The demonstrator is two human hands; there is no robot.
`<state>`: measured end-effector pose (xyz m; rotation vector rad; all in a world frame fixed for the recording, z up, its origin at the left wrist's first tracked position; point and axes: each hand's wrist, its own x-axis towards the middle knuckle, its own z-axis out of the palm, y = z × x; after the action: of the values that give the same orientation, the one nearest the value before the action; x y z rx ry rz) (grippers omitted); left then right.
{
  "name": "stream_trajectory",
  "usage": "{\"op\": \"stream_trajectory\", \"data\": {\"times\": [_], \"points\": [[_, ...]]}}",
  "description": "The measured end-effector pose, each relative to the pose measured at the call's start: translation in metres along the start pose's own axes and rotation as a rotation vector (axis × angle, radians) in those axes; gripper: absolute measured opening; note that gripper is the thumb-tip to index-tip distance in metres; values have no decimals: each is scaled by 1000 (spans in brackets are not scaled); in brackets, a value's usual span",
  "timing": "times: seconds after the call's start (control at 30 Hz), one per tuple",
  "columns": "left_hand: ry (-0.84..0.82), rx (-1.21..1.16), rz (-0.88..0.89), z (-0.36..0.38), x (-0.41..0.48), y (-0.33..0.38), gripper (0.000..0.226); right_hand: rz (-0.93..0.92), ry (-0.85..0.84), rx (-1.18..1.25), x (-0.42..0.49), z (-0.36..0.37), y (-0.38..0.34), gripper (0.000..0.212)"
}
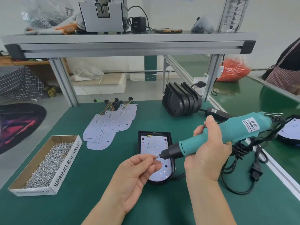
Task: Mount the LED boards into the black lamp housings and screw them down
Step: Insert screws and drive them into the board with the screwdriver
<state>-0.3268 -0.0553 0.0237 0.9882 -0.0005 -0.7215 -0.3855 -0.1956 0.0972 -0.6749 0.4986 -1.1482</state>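
Left hand pinches screw against bit tip, over LED board seated in black housing on table. Right hand grips teal screwdriver. Likely early: board placed, screwing pending; loose boards and empty housings wait behind.

The green counter carried a screw box at eight o'clock and loose LED boards at eleven. Stacked housings sat at one.
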Motion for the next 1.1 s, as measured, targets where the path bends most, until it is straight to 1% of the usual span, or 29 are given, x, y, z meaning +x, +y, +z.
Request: {"op": "stream_trajectory", "data": {"times": [0.03,0.13,0.23,0.3,0.4,0.47,0.6,0.8,0.93,1.1], "points": [[9,17,24,-1,1,1,15,6,-45,-40,-1,-2,-2,9],[19,67,67,-3,2,3,13,-3,-107,-127,-3,-6,-6,17],[-47,237,92,-2,-2,4,10,-6,-154,-133,-4,-6,-10,18],[-67,364,129,-2,-3,3,14,-33,-157,-126,-6,-4,-10,17],[-59,455,205,-1,-4,6,7,-47,-86,-6,-6,1,-7,15],[-64,527,248,0,-5,8,8,-68,-55,40,-4,3,-4,28],[-30,758,383,-2,-6,9,15,-80,-115,27,-2,2,0,40],[45,1046,557,-8,-7,6,16,-91,-151,11,-2,0,2,44],[75,1140,621,-7,-9,4,16,-92,-152,-8,-3,-1,2,46],[89,1112,629,-5,-11,4,17,-92,-153,-6,-4,-2,2,42]]}}
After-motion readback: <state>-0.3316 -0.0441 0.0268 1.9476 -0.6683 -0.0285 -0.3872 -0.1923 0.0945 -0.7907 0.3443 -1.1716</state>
